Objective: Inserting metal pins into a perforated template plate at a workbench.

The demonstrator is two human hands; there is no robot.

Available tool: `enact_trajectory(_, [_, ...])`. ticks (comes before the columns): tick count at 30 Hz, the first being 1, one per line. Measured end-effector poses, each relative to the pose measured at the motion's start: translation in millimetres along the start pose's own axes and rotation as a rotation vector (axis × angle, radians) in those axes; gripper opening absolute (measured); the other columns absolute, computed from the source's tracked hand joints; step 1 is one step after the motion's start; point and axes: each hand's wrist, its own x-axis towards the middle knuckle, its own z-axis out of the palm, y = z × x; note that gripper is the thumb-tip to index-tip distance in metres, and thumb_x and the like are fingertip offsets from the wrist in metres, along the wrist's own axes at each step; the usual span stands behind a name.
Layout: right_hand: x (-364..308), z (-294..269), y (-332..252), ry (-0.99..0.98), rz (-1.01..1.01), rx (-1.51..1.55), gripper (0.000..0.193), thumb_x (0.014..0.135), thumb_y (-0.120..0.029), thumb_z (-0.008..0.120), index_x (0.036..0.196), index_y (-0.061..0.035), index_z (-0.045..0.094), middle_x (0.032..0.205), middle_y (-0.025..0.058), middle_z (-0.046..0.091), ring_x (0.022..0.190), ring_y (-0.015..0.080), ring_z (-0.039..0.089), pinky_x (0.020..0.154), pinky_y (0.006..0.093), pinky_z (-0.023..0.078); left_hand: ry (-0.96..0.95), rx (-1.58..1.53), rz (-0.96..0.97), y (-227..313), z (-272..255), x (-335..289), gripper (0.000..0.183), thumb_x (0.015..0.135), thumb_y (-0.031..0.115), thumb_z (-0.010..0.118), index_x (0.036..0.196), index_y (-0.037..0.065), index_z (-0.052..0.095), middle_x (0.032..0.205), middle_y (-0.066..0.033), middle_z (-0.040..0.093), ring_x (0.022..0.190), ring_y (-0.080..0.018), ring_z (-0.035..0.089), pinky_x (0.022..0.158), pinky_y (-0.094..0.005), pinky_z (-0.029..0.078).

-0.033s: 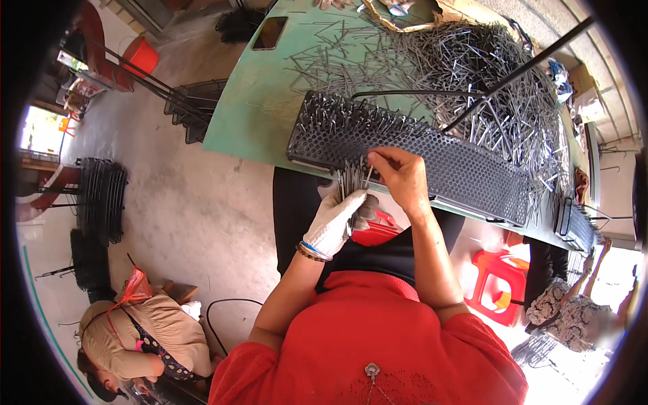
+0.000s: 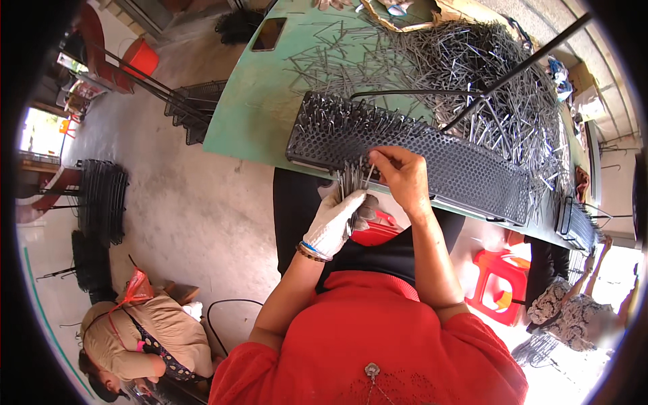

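Observation:
My left hand (image 2: 332, 228), in a white work glove, is closed round a bundle of thin metal rods (image 2: 350, 181) that point up and away from me. Bare, my right hand (image 2: 408, 185) pinches a single thin metal rod (image 2: 369, 177) between thumb and forefinger, just right of the bundle. Both hands are at the near edge of a long black perforated metal rack (image 2: 472, 179) lying on the green table (image 2: 239, 118). Many rods (image 2: 344, 121) stick up from the rack's holes at its left end and along its far side; its right part shows bare holes.
A large heap of loose rods (image 2: 472, 67) covers the table beyond the rack. Black bars (image 2: 520, 67) rise over it. A phone (image 2: 268, 34) lies at the far left. One person (image 2: 145, 331) works at lower left, another (image 2: 574, 310) at right by a red stool (image 2: 499, 287).

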Motion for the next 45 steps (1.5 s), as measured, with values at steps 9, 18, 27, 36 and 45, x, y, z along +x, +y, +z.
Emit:
enact_trajectory(9, [5, -13, -14, 0.103, -0.095, 0.156, 0.02, 0.093, -0.014, 0.068, 0.103, 0.0033, 0.069, 0.082, 0.0043, 0.069, 0.066, 0.0071, 0.057, 0.061, 0.021, 0.048, -0.009, -0.009, -0.008, -5, -1, 3, 0.014, 0.098, 0.016, 0.058, 0.108, 0.007, 0.06, 0.087, -0.0056, 0.07, 0.061, -0.008, 0.064, 0.047, -0.0186, 0.049])
enact_trajectory(18, [22, 7, -25, 0.273, -0.323, 0.167, 0.015, 0.091, -0.008, 0.069, 0.103, 0.0009, 0.07, 0.086, 0.0042, 0.07, 0.074, 0.0084, 0.062, 0.071, 0.0227, 0.051, 0.005, 0.003, -0.005, -4, -11, 3, 0.019, 0.1, 0.017, 0.054, 0.112, 0.004, 0.056, 0.086, -0.0084, 0.067, 0.057, -0.0074, 0.057, 0.045, -0.0196, 0.04])
enact_trajectory(27, [48, 37, -22, 0.304, -0.626, -0.17, 0.015, 0.087, -0.005, 0.071, 0.102, -0.0014, 0.071, 0.09, 0.0115, 0.07, 0.078, 0.0192, 0.067, 0.072, 0.0277, 0.052, -0.043, -0.044, -0.063, 4, -11, 2, 0.018, 0.098, 0.017, 0.057, 0.107, 0.003, 0.061, 0.078, -0.0038, 0.065, 0.056, -0.0066, 0.056, 0.045, -0.0193, 0.04])
enact_trajectory(36, [56, 44, -33, 0.235, -0.7, -0.297, 0.013, 0.087, -0.006, 0.07, 0.098, -0.0016, 0.071, 0.088, 0.0131, 0.069, 0.075, 0.0265, 0.068, 0.067, 0.0309, 0.053, -0.046, 0.052, -0.053, 7, -11, 2, 0.02, 0.099, 0.019, 0.056, 0.108, 0.003, 0.06, 0.093, -0.0103, 0.071, 0.068, -0.011, 0.066, 0.056, -0.0219, 0.055])
enact_trajectory(45, [60, 49, -20, 0.219, -0.722, -0.475, 0.014, 0.083, -0.009, 0.072, 0.096, -0.0033, 0.071, 0.087, 0.0103, 0.068, 0.075, 0.0296, 0.065, 0.068, 0.0376, 0.051, -0.053, 0.073, -0.072, 3, -15, 3, 0.025, 0.097, 0.025, 0.06, 0.109, 0.003, 0.06, 0.087, -0.0086, 0.07, 0.058, -0.0099, 0.062, 0.048, -0.0223, 0.051])
